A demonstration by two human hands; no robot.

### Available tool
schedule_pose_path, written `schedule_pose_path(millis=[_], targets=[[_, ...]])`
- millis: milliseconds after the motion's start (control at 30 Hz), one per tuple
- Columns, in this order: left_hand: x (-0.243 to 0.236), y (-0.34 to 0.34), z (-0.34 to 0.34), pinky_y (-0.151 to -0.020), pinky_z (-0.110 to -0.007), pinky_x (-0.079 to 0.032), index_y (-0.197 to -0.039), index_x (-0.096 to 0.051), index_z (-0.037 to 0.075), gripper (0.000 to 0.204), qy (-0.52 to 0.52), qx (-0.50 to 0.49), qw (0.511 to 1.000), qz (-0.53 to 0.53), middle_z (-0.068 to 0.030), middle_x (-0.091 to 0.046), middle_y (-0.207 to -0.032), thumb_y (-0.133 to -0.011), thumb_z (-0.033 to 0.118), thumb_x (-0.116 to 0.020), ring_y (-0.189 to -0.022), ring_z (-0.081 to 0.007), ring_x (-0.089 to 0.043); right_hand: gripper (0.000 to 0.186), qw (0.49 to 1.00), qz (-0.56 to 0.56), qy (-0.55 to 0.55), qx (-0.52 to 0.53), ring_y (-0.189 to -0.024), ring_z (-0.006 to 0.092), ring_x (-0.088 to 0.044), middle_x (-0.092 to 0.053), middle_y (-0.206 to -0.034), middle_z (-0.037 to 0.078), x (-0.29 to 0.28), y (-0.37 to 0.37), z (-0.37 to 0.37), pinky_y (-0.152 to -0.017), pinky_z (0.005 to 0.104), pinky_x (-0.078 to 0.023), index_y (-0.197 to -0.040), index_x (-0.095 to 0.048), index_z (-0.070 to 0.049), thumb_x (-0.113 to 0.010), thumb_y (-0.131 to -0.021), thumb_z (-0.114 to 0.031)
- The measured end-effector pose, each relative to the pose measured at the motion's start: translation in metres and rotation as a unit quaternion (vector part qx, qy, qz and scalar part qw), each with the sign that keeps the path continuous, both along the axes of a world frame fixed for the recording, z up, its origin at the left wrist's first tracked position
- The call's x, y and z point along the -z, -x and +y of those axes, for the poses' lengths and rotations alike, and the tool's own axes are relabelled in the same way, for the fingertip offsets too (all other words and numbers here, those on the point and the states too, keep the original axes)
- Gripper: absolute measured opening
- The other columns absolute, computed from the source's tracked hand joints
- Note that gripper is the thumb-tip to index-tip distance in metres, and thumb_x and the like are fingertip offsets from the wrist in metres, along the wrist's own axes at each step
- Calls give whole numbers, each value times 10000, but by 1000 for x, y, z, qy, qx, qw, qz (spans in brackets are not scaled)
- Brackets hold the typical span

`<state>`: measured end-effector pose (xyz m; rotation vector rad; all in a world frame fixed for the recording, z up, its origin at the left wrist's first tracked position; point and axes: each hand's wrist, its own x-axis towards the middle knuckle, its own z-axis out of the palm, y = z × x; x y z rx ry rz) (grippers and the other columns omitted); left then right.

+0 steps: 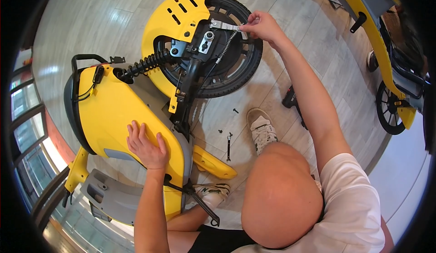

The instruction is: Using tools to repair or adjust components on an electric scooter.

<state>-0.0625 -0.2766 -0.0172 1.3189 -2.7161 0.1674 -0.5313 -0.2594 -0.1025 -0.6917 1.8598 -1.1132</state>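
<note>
Yellow plastic-bodied scooter point(120, 110) on its side on grey wood-look floor point(302, 30), left hand point(149, 147) flat on top, fingers spread, right hand point(265, 26) with fingertips pinching the end of a slim silver metal lever point(225, 25) over the black-tyred wheel point(250, 69)

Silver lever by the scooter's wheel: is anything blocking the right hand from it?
Nothing visible is in the way: the right hand is at the end of the silver lever. The spring slants away below, not between them.
</note>
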Motion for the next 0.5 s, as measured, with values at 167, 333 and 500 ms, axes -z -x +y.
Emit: schedule_pose_path(millis=[167,333,500], targets=[[0,0,0,-1096,-465,-195,-1300,-433,35,497,4,3,1000,1,-178,-392,-1422,-875,269,-541,-1361,-356,-297,467,979,-196,-5,64,-658,118,-582,-598,-791,58,9,-7,2,-554,255,-520,-1048,-512,7,-817,-733,-155],[1,-1,0,-1101,-493,-180,-1299,-435,37,508,-2,-8,1000,-6,-174,-379,-1436,-872,295,-535,-1373,-354,-289,473,962,-260,30,82,-632,117,-555,-578,-797,52,17,-12,1,-585,256,-526,-1073,-479,-9,-803,-749,-129],[0,1,0,-1111,-460,-183,-1302,-432,67,483,3,-7,1000,-6,-162,-382,-1432,-885,296,-519,-1371,-342,-283,408,949,-291,42,115,-632,122,-549,-556,-780,32,23,-15,2,-591,259,-506,-1015,-474,-37,-787,-763,-106]])
